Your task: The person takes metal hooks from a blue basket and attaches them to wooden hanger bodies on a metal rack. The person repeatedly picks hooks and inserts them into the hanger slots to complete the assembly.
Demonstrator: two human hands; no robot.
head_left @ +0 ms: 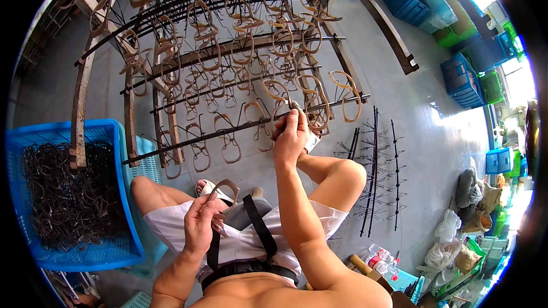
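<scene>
My left hand is closed on a curved brown loop piece above my lap. My right hand reaches forward to the lowest dark rod of a rack, its fingers pinched at the base of a tan loop piece. The fingers partly hide where that loop meets the rod. To its right another tan loop hangs near the rod's end. Narrower brown loops hang along the same rod to the left.
Higher rods of the rack carry many similar loops. A blue basket full of dark loop pieces stands at my left. Spiked dark rods lie on the floor at right. Plastic bottles, bags and blue crates line the right side.
</scene>
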